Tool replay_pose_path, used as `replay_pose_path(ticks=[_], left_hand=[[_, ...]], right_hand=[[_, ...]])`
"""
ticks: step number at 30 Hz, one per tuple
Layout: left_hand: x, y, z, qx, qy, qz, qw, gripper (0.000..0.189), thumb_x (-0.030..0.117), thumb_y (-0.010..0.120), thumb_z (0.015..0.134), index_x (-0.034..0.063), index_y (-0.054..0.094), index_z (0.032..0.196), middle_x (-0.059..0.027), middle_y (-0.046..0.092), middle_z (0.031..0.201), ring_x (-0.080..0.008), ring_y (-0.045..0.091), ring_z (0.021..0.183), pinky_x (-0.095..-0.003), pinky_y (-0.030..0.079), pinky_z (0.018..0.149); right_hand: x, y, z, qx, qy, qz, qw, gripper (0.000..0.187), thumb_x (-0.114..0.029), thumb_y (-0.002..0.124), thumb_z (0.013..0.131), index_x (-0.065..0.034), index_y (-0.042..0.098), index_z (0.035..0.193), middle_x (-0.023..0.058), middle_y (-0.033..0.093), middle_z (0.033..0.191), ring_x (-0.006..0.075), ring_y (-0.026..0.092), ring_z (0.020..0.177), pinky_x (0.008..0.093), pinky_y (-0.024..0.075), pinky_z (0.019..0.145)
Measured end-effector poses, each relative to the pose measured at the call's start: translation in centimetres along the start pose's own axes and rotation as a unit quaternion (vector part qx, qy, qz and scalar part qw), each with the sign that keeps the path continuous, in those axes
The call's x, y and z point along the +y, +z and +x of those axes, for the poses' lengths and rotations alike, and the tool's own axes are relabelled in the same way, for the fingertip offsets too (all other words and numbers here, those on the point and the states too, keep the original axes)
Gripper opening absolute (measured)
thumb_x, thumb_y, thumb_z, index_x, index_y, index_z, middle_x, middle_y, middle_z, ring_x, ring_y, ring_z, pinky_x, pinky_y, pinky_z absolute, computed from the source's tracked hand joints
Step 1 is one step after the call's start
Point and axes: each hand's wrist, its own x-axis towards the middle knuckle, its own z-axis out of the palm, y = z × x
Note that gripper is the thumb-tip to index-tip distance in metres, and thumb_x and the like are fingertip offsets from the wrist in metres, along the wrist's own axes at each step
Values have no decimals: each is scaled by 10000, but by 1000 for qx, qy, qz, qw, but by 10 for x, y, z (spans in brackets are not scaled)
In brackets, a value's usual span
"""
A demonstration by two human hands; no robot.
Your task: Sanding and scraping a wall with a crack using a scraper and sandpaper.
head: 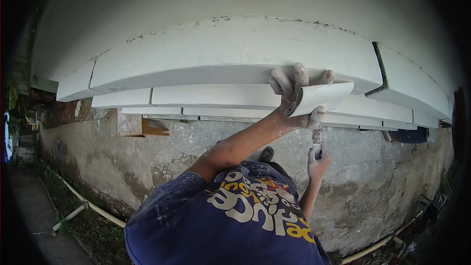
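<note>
Raised to the underside edge of a white-painted horizontal slab [228, 49], my left hand [294, 84] is coated in pale dust or filler. A bent, pale sheet [323, 97] is pinched in it, thumb below and spread fingers above; its material cannot be told. Fingertips overlap the slab's lower face, perhaps touching it. Lower down, my right hand [319, 160] grips a small, stained hand tool [317, 138], possibly a putty knife. The tool's upper end is close to my left thumb, partly hidden behind it.
More white slabs [209, 94] run in rows under the first, with dark gaps between segments. Stained concrete [176, 151] lies far below. A brown block-like piece [154, 127] sticks out at left. Pale pipes or poles [99, 215] run near the ground. A dark rounded object [410, 135] is at right.
</note>
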Motion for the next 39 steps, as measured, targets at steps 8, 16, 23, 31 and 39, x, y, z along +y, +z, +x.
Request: replay_pose_path(ticks=[8,16,23,31,39], left_hand=[[47,27,-23,-357,140,-253,888,648,467,357,969,209,325,1562,-93,202,1649,-316,132,1526,-469,-4,1228],[-18,4,-33,-43,75,-161,983,734,495,174,1010,0,261,1545,-268,117,1625,-447,-23,1513,-601,-141,1153],[3,18,-11,-63,92,62,992,717,439,228,999,3,182,1566,-277,97,1624,-445,-46,1512,-633,-142,1135],[67,58,-31,-175,130,-32,975,651,377,342,973,130,257,1569,-159,200,1637,-281,91,1537,-506,-72,1213],[29,8,-28,-272,9,-390,880,605,301,444,936,105,397,1506,-120,299,1608,-279,177,1519,-506,-81,1208]], right_hand=[[26,-23,-12,13,47,33,998,254,-45,638,784,58,619,1015,151,571,761,245,510,658,366,434,636],[54,-22,-16,87,73,32,993,199,-55,635,798,38,612,972,140,549,730,232,496,645,367,428,625],[52,-42,15,54,50,6,997,145,-59,639,797,14,590,912,140,525,704,243,481,631,372,412,604],[66,-65,-3,131,51,-7,990,186,-73,663,808,42,589,934,138,537,739,226,491,659,368,421,627],[95,-61,-41,137,139,18,981,218,-76,674,805,42,599,973,108,534,749,186,483,676,358,412,623]])
